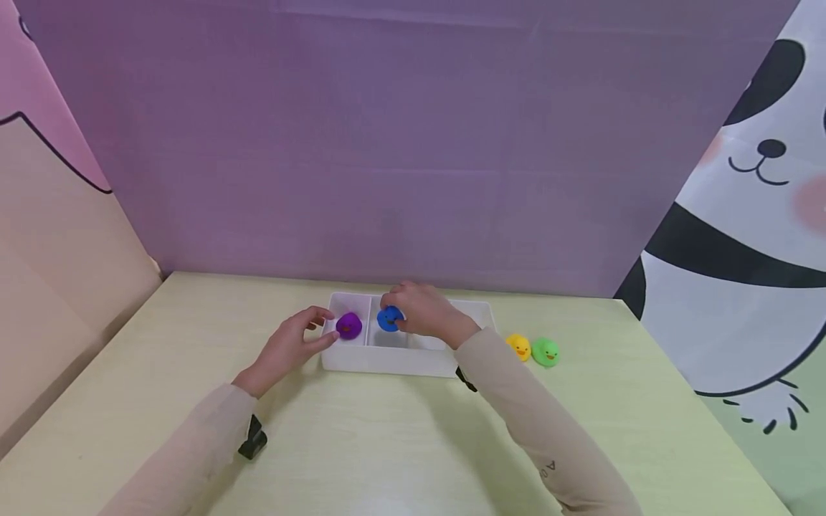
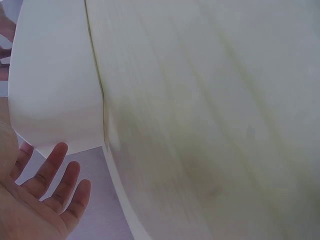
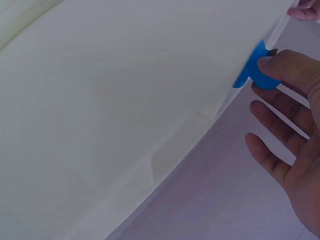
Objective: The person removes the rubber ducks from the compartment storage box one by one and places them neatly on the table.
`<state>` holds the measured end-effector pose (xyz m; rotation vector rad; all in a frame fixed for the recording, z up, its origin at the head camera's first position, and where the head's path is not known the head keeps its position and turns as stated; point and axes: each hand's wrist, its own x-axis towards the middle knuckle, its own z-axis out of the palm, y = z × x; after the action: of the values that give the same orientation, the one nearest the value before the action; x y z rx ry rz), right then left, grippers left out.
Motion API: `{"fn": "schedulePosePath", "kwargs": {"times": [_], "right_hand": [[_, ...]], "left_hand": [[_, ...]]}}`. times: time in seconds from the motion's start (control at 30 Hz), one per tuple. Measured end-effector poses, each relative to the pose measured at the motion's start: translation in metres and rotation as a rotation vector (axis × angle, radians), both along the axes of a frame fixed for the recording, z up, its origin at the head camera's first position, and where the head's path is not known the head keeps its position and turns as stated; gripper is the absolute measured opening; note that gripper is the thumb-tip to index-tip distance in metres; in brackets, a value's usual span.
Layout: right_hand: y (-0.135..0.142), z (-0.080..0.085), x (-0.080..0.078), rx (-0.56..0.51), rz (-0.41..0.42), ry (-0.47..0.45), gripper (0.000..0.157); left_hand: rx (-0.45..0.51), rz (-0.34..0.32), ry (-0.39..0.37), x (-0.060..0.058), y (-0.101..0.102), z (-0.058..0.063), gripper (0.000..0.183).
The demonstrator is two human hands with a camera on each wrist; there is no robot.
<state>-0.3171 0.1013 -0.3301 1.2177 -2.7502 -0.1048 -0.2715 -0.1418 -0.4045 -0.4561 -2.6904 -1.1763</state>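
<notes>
A white divided box (image 1: 393,362) stands near the back of the table. In its left compartment sits a purple rubber duck (image 1: 349,326). My right hand (image 1: 422,312) pinches a blue rubber duck (image 1: 390,319) between thumb and fingers at the second compartment; the right wrist view shows the blue duck (image 3: 264,75) by the box's rim, the other fingers spread. Whether it touches the compartment floor I cannot tell. My left hand (image 1: 293,347) is at the box's left end, thumb and fingers apart, holding nothing. In the left wrist view its fingers (image 2: 55,167) are loosely extended beside the end wall.
A yellow duck (image 1: 519,347) and a green duck (image 1: 546,352) stand side by side on the table (image 1: 361,444), right of the box. A purple backdrop (image 1: 387,143) rises behind the table; a panda-printed sheet (image 1: 742,308) hangs on the right.
</notes>
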Motion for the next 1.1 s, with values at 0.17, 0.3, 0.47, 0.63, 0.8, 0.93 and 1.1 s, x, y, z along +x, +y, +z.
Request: {"fn": "schedulePosePath", "kwargs": {"times": [0.17,0.3,0.47,0.63,0.8,0.93,1.1], "right_hand": [[0.006,0.010,0.004,-0.034,0.025,0.042,0.024],[0.012,0.016,0.007,-0.052,0.036,0.064,0.022],[0.022,0.021,0.011,-0.056,0.021,0.076,0.024],[0.035,0.022,0.013,-0.072,0.013,0.080,0.025],[0.049,0.021,0.013,-0.090,-0.012,0.070,0.025],[0.062,0.022,0.014,-0.103,-0.028,0.075,0.026],[0.078,0.023,0.016,-0.101,-0.076,0.043,0.028]], "left_hand": [[0.002,-0.010,0.011,0.000,0.001,0.000,0.038],[0.008,-0.007,0.009,0.001,0.001,0.000,0.038],[0.009,-0.008,-0.001,0.001,0.001,-0.001,0.038],[0.009,-0.005,-0.011,0.001,0.001,-0.001,0.039],[0.007,-0.004,-0.006,0.000,0.000,-0.001,0.038],[0.012,-0.005,0.001,-0.001,0.000,-0.001,0.038],[0.017,-0.014,0.003,-0.001,0.000,-0.003,0.038]]}}
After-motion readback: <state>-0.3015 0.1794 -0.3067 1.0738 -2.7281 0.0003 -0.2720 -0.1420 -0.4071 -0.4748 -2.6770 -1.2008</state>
